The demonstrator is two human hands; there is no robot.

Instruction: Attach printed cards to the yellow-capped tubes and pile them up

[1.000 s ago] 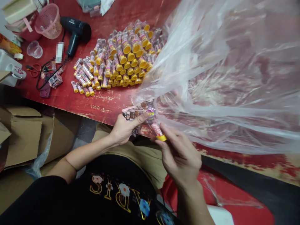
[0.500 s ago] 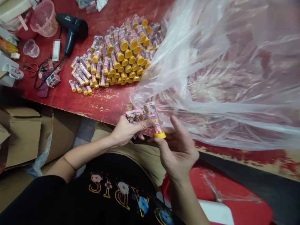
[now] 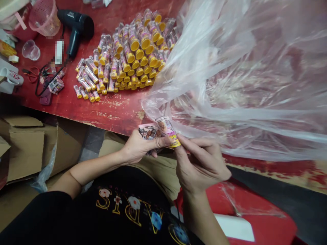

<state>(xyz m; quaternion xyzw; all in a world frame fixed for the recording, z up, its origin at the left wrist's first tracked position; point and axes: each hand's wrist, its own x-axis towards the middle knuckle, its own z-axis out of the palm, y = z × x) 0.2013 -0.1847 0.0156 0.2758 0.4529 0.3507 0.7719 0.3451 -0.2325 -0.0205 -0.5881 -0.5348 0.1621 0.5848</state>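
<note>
At frame centre, a printed sleeve [image 3: 166, 126] slanted upper left to lower right between the left hand [image 3: 139, 144], closed around it and other sleeves [image 3: 147, 130], and the right hand [image 3: 201, 161], fingertips pinched at its lower end.

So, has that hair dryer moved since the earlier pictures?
No. The hair dryer keeps its place beside the pink basket; both slide a little leftward together because the view shifts.
</note>
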